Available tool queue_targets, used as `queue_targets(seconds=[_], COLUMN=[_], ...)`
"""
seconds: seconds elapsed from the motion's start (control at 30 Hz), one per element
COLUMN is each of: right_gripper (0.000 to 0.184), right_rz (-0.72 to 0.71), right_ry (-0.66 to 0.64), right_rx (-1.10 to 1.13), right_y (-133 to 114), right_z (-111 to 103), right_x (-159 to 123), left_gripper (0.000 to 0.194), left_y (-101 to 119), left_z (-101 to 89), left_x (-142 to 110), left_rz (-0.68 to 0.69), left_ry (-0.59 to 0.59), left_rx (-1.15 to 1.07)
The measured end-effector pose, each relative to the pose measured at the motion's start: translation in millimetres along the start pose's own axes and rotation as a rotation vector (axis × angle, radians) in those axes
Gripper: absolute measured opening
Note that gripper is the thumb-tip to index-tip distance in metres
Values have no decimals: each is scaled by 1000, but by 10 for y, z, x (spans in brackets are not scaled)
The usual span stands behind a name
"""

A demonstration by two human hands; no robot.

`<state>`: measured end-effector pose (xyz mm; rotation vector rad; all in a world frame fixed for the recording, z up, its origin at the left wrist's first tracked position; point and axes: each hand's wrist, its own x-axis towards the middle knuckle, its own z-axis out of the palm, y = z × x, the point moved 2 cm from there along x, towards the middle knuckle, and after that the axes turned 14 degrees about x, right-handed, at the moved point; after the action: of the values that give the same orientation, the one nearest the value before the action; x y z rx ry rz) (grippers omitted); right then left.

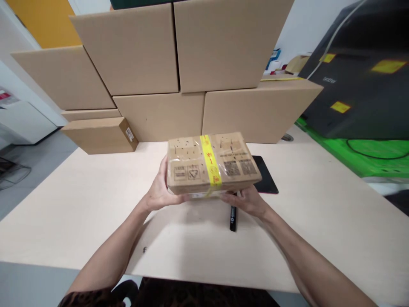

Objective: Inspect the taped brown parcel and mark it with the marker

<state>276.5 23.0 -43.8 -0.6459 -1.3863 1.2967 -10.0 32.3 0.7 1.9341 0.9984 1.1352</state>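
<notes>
Parcel (pixel 194 158) is hovering over the middle of the pale table (pixel 96 200), its taped top facing up. Left hand (pixel 161 185) and right hand (pixel 251 201) are gripping its near corners, fingers partly spread, probably sharing the weight; some fingertips are staying hidden. Slim black item (pixel 233 219) is lying near the right hand, left of a black pad (pixel 267 177). Cartons (pixel 159 115) are walling the far side; a dark bulky object (pixel 345 85) is standing far right.
</notes>
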Motion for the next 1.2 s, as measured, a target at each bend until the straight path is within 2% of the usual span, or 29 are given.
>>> queue_targets(seconds=[0.07,0.1,0.2,0.3,0.37,0.43,0.57,0.73,0.8,0.87,0.93,1.0,1.1,1.2], right_gripper=[62,64,81,79,74,70,67,69,75,88,108,125,134,137], right_rz=[97,110,14,-51,-29,55,231,258,160,-42,-296,-495,-597,-603], right_ry=[-29,-25,35,105,174,219,293,354,333,261,122,-40,-170,-156], right_rx=[18,22,85,238,329,389,438,368,242,39,-215,-463,-671,-666], right_y=[6,5,-16,-57,-100,-141,-167,-35,30,53,33,8,6,20], right_z=[-3,-10,-22,16,57,97,122,49,-15,-72,-76,-15,119,186], right_x=[-25,-36,-42,3,52,99,142,116,85,42,-15,-74,-125,-130], left_gripper=[122,123,127,131,123,110,95,95,99,106,110,106,99,104], left_y=[-36,-62,-150,-206,-220,-229,-235,-185,-155,-130,-103,-58,67,213], left_z=[8,13,11,6,19,42,107,171,169,148,114,86,87,107], left_x=[-5,-6,0,3,-4,-15,-53,-81,-81,-80,-82,-94,-128,-156], left_rz=[85,132,259,414,538,630,739,737,740,736,692,623,592,642], left_ry=[24,27,105,233,288,317,286,228,240,248,228,169,54,14], left_rx=[97,142,306,543,713,837,945,1025,1030,1024,1009,983,957,982])
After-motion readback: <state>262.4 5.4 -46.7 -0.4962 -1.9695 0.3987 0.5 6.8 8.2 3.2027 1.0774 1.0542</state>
